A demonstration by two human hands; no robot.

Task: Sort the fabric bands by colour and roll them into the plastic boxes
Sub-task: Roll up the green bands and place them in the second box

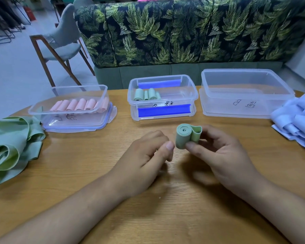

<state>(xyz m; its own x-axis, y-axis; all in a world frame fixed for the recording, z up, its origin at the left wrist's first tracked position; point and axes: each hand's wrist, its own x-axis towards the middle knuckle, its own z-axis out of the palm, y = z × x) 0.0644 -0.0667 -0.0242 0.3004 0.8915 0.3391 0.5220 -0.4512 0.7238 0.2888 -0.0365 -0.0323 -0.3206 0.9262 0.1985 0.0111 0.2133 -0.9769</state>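
The right hand (224, 155) pinches a rolled green band (184, 139) between thumb and fingers, held just above the wooden table (165, 217). The left hand (144, 155) sits beside it with its fingers loosely curled, gripping nothing; whether its thumb touches the roll I cannot tell.

The roll's outer end bulges out in a slack loop (not yet wound flat), so the likeliest trouble is the coil springing open if the pinch eases or shifts on the way to the box. A loose roll may also unwind once dropped in.

The middle box (195, 98) already holds green rolls (146, 95). The left box (102, 88) holds pink rolls (77, 104), so a misplaced drop there would spoil the sorting. The loose green bands (12, 143) lie well to the left.
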